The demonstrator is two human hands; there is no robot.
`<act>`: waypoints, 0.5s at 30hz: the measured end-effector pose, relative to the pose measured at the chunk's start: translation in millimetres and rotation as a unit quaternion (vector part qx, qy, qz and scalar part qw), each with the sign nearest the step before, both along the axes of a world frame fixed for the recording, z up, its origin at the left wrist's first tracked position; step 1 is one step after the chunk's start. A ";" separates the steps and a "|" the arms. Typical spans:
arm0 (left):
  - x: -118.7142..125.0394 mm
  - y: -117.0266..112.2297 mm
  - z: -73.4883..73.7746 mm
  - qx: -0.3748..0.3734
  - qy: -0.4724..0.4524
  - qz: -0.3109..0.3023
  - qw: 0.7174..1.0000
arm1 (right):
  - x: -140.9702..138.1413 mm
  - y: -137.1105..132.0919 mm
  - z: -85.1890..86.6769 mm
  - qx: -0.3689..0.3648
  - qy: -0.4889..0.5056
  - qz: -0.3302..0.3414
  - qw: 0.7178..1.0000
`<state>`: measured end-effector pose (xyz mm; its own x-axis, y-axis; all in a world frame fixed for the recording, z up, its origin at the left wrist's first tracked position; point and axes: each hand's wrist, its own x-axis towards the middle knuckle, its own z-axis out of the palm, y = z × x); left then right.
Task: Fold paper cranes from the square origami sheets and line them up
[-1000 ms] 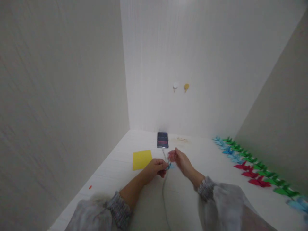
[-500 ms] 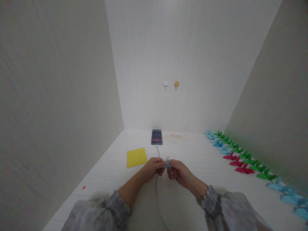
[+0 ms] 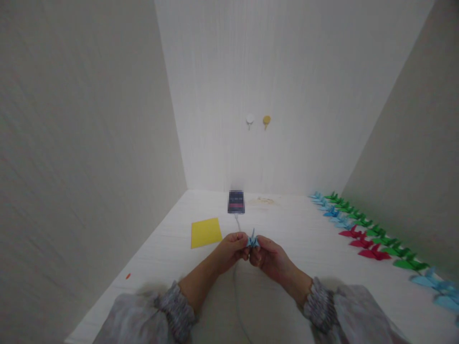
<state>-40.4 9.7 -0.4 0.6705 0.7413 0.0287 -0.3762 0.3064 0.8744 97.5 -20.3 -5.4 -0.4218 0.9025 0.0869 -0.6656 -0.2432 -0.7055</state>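
Observation:
Between my two hands, above the white table point(image 3: 308, 253), I hold a small blue folded paper crane point(image 3: 253, 240). My left hand point(image 3: 234, 249) pinches its left side with closed fingers. My right hand point(image 3: 267, 253) pinches its right side the same way. The crane's point sticks up between my fingertips. Both forearms wear grey patterned sleeves. A yellow square of paper point(image 3: 205, 232) lies flat on the table just left of my left hand.
A phone point(image 3: 235, 201) lies near the back wall with a cable point(image 3: 236, 286) running toward me under my hands. Several blue, green and red paper cranes point(image 3: 362, 234) line the right wall. Two round hooks point(image 3: 258, 120) sit on the back wall. A small red scrap point(image 3: 128, 276) lies at left.
My right hand has come in from an open reach and closed on the blue crane beside my left hand. The crane has been raised slightly and now shows more clearly between my fingertips.

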 end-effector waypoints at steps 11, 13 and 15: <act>4.0 -3.7 -1.4 -0.022 -0.051 0.010 0.998 | -4.2 -4.0 3.0 -0.011 0.025 -0.002 1.000; 3.6 -4.1 -1.0 -0.029 -0.050 0.010 0.998 | -4.5 -4.6 3.9 -0.017 0.019 0.001 1.000; 3.2 -4.5 0.3 -0.038 -0.046 0.013 0.998 | -3.6 -4.6 4.0 -0.019 0.007 0.004 1.000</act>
<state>-37.2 5.2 -0.1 0.6487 0.7604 0.0318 -0.4615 0.3598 0.8109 93.9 -24.9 -1.4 -0.4288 0.9015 0.0592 -0.6733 -0.2752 -0.6863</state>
